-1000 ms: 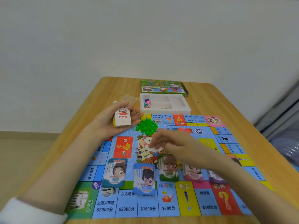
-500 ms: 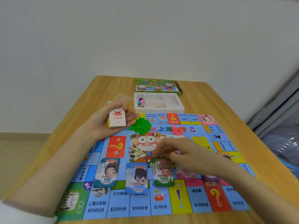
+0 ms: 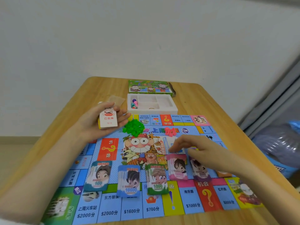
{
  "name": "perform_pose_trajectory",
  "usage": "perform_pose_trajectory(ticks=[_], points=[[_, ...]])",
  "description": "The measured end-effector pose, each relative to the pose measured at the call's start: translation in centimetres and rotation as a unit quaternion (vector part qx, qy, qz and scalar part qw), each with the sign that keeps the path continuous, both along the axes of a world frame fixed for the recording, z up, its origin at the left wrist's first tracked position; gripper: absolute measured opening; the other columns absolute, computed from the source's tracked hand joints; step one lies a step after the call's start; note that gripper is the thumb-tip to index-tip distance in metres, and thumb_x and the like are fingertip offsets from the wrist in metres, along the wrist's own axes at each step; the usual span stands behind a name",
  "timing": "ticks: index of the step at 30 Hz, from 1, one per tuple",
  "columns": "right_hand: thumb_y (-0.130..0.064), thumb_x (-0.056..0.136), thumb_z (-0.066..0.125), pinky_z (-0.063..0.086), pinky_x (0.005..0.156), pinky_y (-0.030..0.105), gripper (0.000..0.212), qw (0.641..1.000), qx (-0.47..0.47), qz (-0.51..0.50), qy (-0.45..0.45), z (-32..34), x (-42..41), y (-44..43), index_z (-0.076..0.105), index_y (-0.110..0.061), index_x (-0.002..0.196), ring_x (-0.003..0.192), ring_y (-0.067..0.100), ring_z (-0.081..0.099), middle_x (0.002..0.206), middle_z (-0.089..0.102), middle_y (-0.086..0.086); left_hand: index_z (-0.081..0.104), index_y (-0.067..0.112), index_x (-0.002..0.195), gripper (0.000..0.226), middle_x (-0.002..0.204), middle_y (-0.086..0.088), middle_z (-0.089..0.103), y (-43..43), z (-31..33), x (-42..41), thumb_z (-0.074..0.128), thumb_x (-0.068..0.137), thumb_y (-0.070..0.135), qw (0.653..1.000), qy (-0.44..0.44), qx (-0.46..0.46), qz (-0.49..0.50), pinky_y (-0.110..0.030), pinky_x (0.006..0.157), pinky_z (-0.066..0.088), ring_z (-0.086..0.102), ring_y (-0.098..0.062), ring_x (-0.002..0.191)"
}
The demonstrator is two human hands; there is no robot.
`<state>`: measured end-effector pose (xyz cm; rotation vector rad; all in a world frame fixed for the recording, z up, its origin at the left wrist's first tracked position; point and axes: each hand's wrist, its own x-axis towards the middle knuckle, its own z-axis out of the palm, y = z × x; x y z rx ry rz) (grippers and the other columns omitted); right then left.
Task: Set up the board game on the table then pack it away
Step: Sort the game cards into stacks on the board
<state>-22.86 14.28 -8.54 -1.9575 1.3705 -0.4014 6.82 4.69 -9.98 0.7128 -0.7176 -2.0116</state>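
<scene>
Head view: the game board (image 3: 110, 211) lies flat on the wooden table (image 3: 211, 103). The white tray (image 3: 172, 109) sits just past its 12 o'clock edge, and the box lid (image 3: 149, 86) lies beyond that.

At the board's 10 o'clock, the left hand (image 3: 95, 124) has its fingers curled round a card deck (image 3: 108, 119), held above the table.

The right hand (image 3: 196, 148) hangs low at about 3 o'clock of the cartoon centre. Its fingers (image 3: 176, 144) point down over blurred colour, so I cannot tell whether they pinch a card.

Five money stacks (image 3: 129, 181) line the 6 o'clock side. Green houses (image 3: 134, 127) and red pieces (image 3: 170, 132) are heaped near 12 o'clock.

The likely risks:
- The right wrist hangs just above the pink and purple stacks, so a careless drag could fan them.
- The left grip looks loose, so the deck could spill onto the houses.
</scene>
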Motion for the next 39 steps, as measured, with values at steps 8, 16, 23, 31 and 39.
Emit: perform_pose_trajectory(ticks=[8, 16, 23, 31, 39], points=[[-0.004, 0.078, 0.037, 0.047, 0.092, 0.038, 0.040, 1.000, 0.017, 0.016, -0.006, 0.0, -0.2, 1.6, 0.064, -0.025, 0.099, 0.103, 0.014, 0.061, 0.104, 0.067, -0.017, 0.064, 0.007, 0.060, 0.043, 0.087, -0.014, 0.069, 0.1, 0.0, -0.1, 0.096, 0.031, 0.012, 1.000, -0.008, -0.006, 0.002, -0.049, 0.088, 0.052, 0.069, -0.028, 0.098], [0.020, 0.080, 0.034, 0.044, 0.079, 0.009, 0.049, 0.998, -0.020, -0.044, -0.037, 0.8, -3.1, 1.0, 0.063, -0.016, 0.098, 0.102, -0.006, 0.059, 0.101, 0.070, -0.016, 0.064, 0.008, 0.060, 0.044, 0.087, -0.014, 0.069, 0.3, 0.1, -0.4, 0.096, 0.029, 0.011, 1.000, -0.008, -0.001, 0.000, -0.049, 0.088, 0.052, 0.068, -0.028, 0.100], [0.015, 0.086, 0.031, 0.042, 0.049, 0.031, 0.048, 0.997, 0.028, -0.069, -0.008, -0.1, -4.3, 1.4, 0.062, -0.021, 0.093, 0.062, 0.011, 0.059, 0.099, 0.070, -0.015, 0.065, 0.008, 0.060, 0.044, 0.088, -0.013, 0.068, 0.5, 0.0, -0.7, 0.096, 0.030, 0.013, 1.000, -0.017, -0.005, -0.020, -0.045, 0.084, 0.056, 0.067, -0.028, 0.103], [0.018, 0.084, 0.033, 0.042, 0.061, 0.008, 0.047, 0.999, 0.026, -0.026, 0.003, -0.2, -4.8, 3.0, 0.062, -0.016, 0.100, 0.078, -0.015, 0.057, 0.101, 0.069, -0.014, 0.063, 0.008, 0.062, 0.046, 0.086, -0.012, 0.068, 0.5, -0.2, -1.1, 0.097, 0.031, 0.014, 0.999, -0.019, -0.008, -0.026, -0.044, 0.079, 0.058, 0.069, -0.028, 0.098], [0.016, 0.085, 0.037, 0.049, 0.092, 0.026, 0.040, 0.991, -0.016, -0.105, -0.081, -0.2, -9.0, 1.0, 0.062, -0.014, 0.097, 0.110, 0.012, 0.061, 0.102, 0.071, -0.012, 0.063, 0.009, 0.060, 0.047, 0.085, -0.013, 0.068, 0.6, -0.1, -1.1, 0.097, 0.028, 0.012, 1.000, -0.006, -0.004, -0.019, -0.045, 0.082, 0.057, 0.068, -0.027, 0.100]])
